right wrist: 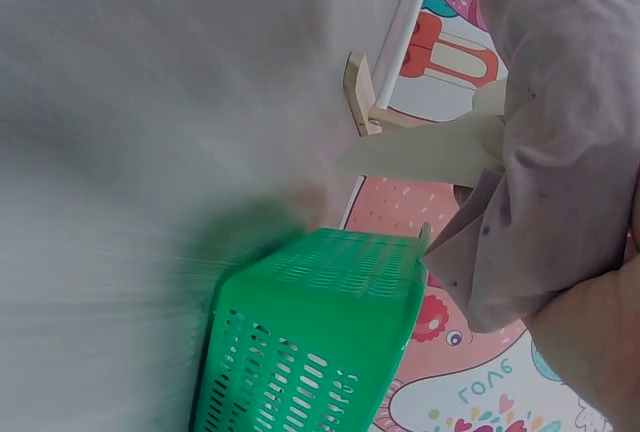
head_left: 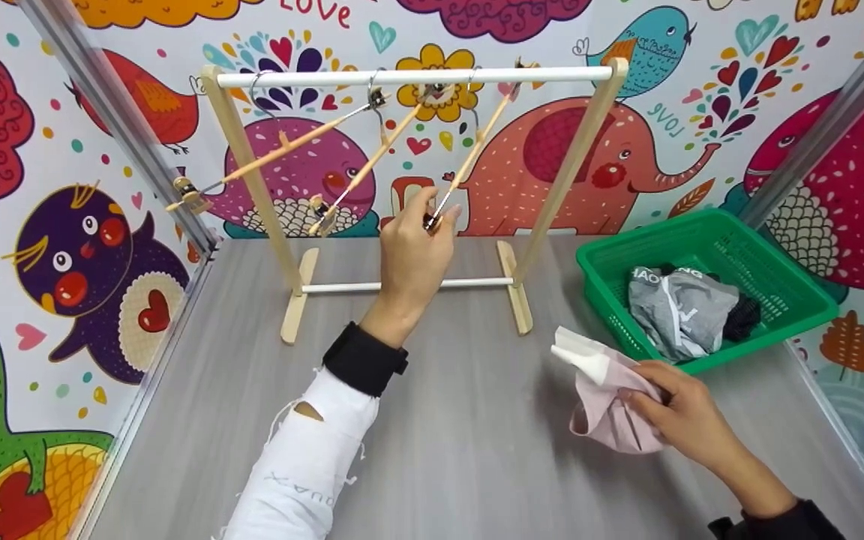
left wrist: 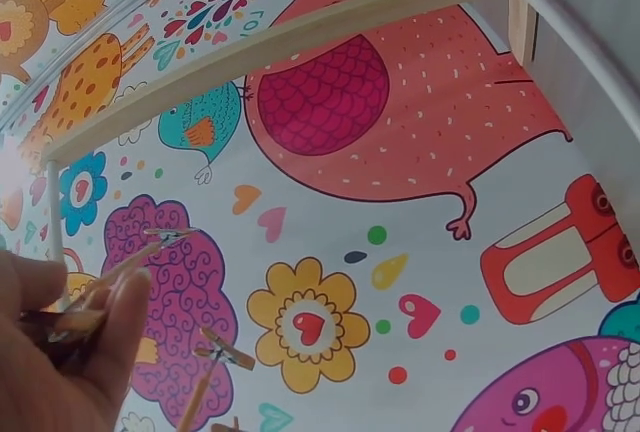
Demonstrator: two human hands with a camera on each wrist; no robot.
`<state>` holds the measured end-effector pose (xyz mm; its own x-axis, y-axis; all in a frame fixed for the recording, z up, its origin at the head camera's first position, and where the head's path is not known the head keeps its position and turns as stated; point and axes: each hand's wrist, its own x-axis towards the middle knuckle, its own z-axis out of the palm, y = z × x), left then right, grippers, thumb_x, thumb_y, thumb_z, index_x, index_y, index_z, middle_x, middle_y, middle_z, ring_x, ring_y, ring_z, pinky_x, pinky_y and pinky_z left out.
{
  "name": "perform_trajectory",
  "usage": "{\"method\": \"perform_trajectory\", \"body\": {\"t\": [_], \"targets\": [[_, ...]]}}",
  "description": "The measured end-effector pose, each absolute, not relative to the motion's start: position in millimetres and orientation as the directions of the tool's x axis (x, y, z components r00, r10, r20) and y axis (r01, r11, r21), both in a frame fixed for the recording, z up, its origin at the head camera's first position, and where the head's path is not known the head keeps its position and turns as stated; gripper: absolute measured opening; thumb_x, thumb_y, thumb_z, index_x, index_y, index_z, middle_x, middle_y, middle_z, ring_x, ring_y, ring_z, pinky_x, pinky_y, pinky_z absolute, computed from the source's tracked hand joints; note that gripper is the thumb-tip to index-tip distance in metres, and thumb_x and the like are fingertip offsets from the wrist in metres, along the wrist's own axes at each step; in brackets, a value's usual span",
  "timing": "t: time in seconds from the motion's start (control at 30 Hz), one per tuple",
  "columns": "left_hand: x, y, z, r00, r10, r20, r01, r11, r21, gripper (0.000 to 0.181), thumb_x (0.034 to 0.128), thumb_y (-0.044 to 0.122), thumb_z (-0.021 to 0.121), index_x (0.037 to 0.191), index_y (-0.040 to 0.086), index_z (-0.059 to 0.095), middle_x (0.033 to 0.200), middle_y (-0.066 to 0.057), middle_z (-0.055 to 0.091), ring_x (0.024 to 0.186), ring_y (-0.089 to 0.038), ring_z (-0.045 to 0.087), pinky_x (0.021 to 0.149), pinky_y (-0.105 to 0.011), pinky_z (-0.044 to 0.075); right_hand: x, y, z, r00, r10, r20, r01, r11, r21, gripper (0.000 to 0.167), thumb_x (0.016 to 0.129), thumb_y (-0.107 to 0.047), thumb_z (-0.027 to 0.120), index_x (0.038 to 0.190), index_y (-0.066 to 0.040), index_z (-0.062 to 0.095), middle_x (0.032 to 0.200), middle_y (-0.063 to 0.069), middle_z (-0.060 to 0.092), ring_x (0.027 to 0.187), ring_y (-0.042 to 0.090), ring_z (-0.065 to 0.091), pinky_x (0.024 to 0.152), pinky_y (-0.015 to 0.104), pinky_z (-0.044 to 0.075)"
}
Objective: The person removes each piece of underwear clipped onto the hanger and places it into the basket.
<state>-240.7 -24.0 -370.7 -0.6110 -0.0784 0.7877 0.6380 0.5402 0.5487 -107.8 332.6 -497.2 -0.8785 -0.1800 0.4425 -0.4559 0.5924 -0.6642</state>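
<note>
My left hand (head_left: 418, 251) grips the near end of the rightmost wooden clip hanger (head_left: 479, 147), which hooks over the white rail of a small rack (head_left: 417, 76). In the left wrist view, the fingers (left wrist: 120, 337) close around that end and hide its clip. Lower right, my right hand (head_left: 691, 416) pinches a pink garment with a white band (head_left: 616, 412); it hangs folded above the table. The right wrist view shows this garment (right wrist: 575, 142) close up, with small dark specks. Two more clip hangers, a middle one (head_left: 372, 166) and a left one (head_left: 289, 146), hang tilted on the rail.
A green basket (head_left: 784, 319) stands right of the rack, holding grey clothing (head_left: 679, 307) with white lettering and some black cloth (head_left: 743, 316). The rack's wooden feet (head_left: 514, 289) rest on the grey table (head_left: 462, 420). Patterned panels enclose the back and sides.
</note>
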Motion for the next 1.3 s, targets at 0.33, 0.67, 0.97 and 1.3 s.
{"method": "perform_trajectory", "body": {"t": [0.33, 0.67, 0.97, 1.3], "targets": [[-242.0, -28.9, -382.6, -0.548, -0.096, 0.831, 0.670, 0.545, 0.504, 0.031, 0.0923, 0.017, 0.082, 0.103, -0.009, 0.068, 0.075, -0.011, 0.066, 0.062, -0.020, 0.063, 0.055, -0.032, 0.055, -119.0, 337.5, -481.4, -0.872, -0.148, 0.467, -0.452, 0.611, -0.649, 0.035, 0.078, 0.018, 0.081, 0.108, 0.001, 0.079, 0.106, 0.000, 0.074, 0.092, 0.000, 0.062, 0.079, 0.007, 0.047], [-238.7, -32.7, -391.7, -0.532, -0.116, 0.839, 0.685, 0.523, 0.507, 0.023, 0.0959, 0.012, 0.077, 0.100, -0.009, 0.070, 0.075, -0.012, 0.068, 0.063, -0.019, 0.064, 0.058, -0.030, 0.057, -139.1, 351.5, -452.1, -0.874, -0.030, 0.484, -0.396, 0.620, -0.677, 0.031, 0.082, 0.015, 0.080, 0.110, 0.001, 0.079, 0.100, -0.012, 0.071, 0.075, 0.003, 0.060, 0.061, 0.011, 0.049], [-235.5, -33.5, -399.6, -0.555, -0.124, 0.822, 0.687, 0.489, 0.538, 0.018, 0.0977, 0.010, 0.075, 0.100, -0.008, 0.072, 0.079, -0.013, 0.070, 0.066, -0.020, 0.067, 0.061, -0.029, 0.059, -164.2, 370.8, -424.6, -0.881, 0.133, 0.455, -0.268, 0.650, -0.711, 0.027, 0.094, 0.000, 0.077, 0.121, 0.002, 0.075, 0.110, -0.016, 0.067, 0.088, 0.007, 0.057, 0.068, 0.008, 0.047], [-237.4, -33.8, -406.3, -0.565, -0.126, 0.815, 0.690, 0.469, 0.551, 0.018, 0.0984, 0.008, 0.073, 0.103, -0.009, 0.072, 0.080, -0.013, 0.071, 0.066, -0.020, 0.067, 0.062, -0.029, 0.059, -206.8, 383.0, -405.6, -0.858, 0.224, 0.463, -0.193, 0.695, -0.693, 0.026, 0.100, -0.016, 0.071, 0.123, -0.003, 0.075, 0.106, -0.008, 0.064, 0.078, 0.006, 0.057, 0.059, 0.010, 0.046]]}}
